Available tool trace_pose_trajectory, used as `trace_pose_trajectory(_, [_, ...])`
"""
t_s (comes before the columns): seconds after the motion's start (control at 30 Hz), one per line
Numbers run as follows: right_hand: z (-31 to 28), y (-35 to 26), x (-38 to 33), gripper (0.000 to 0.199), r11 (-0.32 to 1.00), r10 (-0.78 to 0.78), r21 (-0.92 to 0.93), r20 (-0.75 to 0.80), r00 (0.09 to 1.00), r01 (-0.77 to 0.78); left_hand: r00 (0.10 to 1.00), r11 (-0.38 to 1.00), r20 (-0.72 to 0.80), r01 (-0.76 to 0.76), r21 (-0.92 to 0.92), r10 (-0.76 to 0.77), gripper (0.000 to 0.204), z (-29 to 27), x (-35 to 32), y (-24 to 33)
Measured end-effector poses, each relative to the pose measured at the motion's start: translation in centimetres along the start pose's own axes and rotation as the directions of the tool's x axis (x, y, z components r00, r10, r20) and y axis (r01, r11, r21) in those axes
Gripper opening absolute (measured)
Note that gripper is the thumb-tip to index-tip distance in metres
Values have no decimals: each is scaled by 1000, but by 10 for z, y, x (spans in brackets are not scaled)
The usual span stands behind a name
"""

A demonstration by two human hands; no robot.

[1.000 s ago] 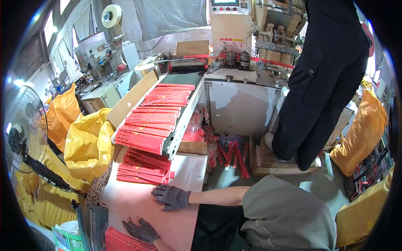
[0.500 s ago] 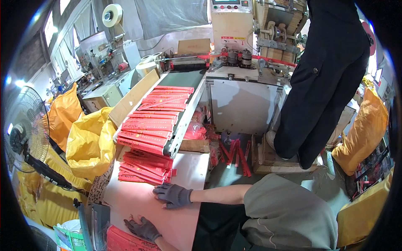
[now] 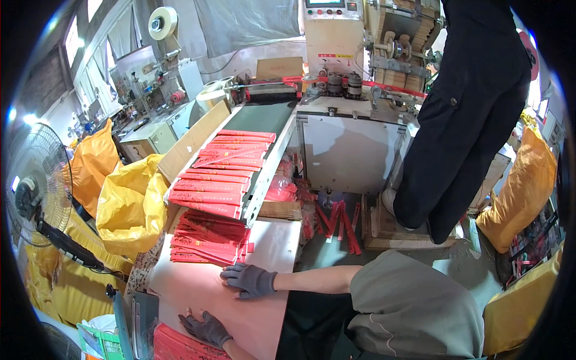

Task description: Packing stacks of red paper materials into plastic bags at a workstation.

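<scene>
My left hand (image 3: 206,329), in a grey glove with bare fingertips, lies with fingers spread on the pale tabletop (image 3: 270,312). Beside it, at the lower edge, is a bundle of red packets (image 3: 180,345), seemingly in clear plastic. My right hand (image 3: 249,280), gloved alike, rests flat on the same table, its fingers apart and nothing in them. Just beyond it lies a loose pile of long, narrow red packets (image 3: 207,240), below the end of a conveyor. More such packets (image 3: 210,189) lie crosswise in an overlapping row on the dark green belt (image 3: 258,117).
A machine with a control panel (image 3: 333,36) stands behind the belt. A person in dark trousers (image 3: 462,132) stands on a wooden platform (image 3: 384,231) at the right. Yellow sacks (image 3: 132,204) and a fan (image 3: 36,186) are at the left. Red strips (image 3: 345,228) lie on the floor.
The packets on the belt have shifted slightly toward the near end, and the top of the pile below looks different, with packets newly dropped there. Both my hands have stayed put.
</scene>
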State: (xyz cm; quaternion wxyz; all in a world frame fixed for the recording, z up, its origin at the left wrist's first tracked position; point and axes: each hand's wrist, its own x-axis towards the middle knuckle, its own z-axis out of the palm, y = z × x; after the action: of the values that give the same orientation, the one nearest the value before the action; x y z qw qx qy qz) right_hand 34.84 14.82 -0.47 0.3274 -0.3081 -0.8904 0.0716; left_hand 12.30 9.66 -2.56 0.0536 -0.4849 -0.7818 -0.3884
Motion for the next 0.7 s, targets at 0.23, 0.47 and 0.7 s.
trace_pose_trajectory(0.23, [-3,-1,2,46,1000,-12,25,-16,1000,12,1000,1000,9,5,8,-5,37,0,0,0])
trace_pose_trajectory(0.47, [-4,-1,2,46,1000,-11,1,4,1000,11,1000,1000,14,-11,15,11,37,4,0,-4])
trace_pose_trajectory(0.7, [1,1,0,51,999,35,-15,39,999,-34,1000,999,13,-7,-36,8,41,10,0,-13])
